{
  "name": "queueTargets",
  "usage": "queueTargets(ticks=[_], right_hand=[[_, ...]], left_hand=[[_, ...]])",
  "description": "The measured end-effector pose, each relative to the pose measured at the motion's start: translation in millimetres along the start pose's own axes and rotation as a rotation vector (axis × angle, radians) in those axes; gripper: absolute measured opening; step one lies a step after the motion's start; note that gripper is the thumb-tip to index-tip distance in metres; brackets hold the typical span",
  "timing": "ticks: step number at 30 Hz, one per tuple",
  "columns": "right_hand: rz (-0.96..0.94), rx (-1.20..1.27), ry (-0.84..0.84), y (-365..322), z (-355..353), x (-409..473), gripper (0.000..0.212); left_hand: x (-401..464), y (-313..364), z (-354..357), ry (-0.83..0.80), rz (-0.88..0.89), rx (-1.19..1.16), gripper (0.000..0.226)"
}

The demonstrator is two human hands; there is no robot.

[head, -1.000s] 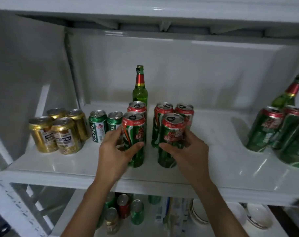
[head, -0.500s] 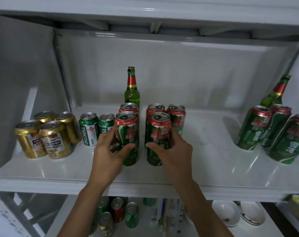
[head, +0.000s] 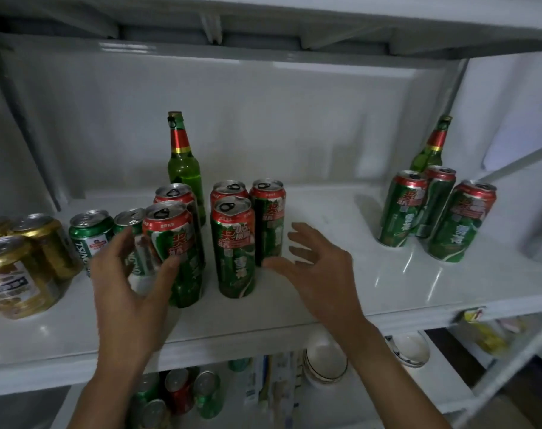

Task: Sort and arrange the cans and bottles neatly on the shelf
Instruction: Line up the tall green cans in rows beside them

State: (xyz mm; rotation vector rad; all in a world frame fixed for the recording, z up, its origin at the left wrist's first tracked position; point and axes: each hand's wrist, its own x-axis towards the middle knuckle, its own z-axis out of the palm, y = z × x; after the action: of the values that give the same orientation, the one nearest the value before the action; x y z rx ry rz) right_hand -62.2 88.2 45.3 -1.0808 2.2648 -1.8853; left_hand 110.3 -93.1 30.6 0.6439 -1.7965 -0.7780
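Note:
Several tall green cans with red tops stand in the middle of the white shelf. The front left can and front right can stand apart. My left hand hovers open just in front of the front left can, thumb near its side. To the right of the front right can, my right hand is open with spread fingers, touching nothing. A green bottle stands behind the cans. Another green bottle and three tall green cans stand at the right.
Two short green cans and several gold cans stand at the left. On the shelf below are more cans, bowls and packets.
Both hands have let go of the two front cans and drawn back with fingers spread. The view has shifted left and closer.

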Motion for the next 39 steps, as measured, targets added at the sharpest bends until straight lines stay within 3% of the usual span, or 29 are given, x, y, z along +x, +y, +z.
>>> queueTargets(ticks=[2, 4, 9, 13, 18, 25, 31, 39], right_hand=[[-0.008, -0.103, 0.129, 2.5, -41.7, -10.2, 0.054], [-0.043, -0.27, 0.282, 7.9, -88.1, -26.0, 0.054], [0.028, -0.656, 0.512, 30.9, -201.1, -87.6, 0.048], [0.125, -0.897, 0.598, 38.3, -279.9, -144.8, 0.052], [0.273, -1.081, 0.673, 43.4, -361.5, -204.5, 0.064], [0.309, -1.13, 0.636, 64.5, -438.7, -222.7, 0.073], [0.271, -0.937, 0.588, 91.0, -463.6, -171.5, 0.066], [0.219, -0.964, 0.545, 133.1, -501.6, -104.9, 0.075]], left_hand=[[0.3, 14.7, -1.5, 0.033, 0.156, 0.111, 0.055], [-2.7, 43.2, 7.8, -0.058, 0.325, 0.172, 0.047], [-34.9, 118.0, 83.3, -0.322, 0.736, -0.054, 0.032], [-72.5, 167.4, 169.2, -0.596, 0.676, -0.305, 0.041], [-142.0, 224.0, 272.1, -0.866, 0.648, -0.335, 0.054], [-200.3, 279.2, 354.7, -0.939, 0.667, -0.318, 0.055], [-198.9, 291.8, 401.6, -1.031, 0.647, -0.316, 0.054], [-187.6, 308.0, 471.2, -1.054, 0.602, -0.332, 0.051]])
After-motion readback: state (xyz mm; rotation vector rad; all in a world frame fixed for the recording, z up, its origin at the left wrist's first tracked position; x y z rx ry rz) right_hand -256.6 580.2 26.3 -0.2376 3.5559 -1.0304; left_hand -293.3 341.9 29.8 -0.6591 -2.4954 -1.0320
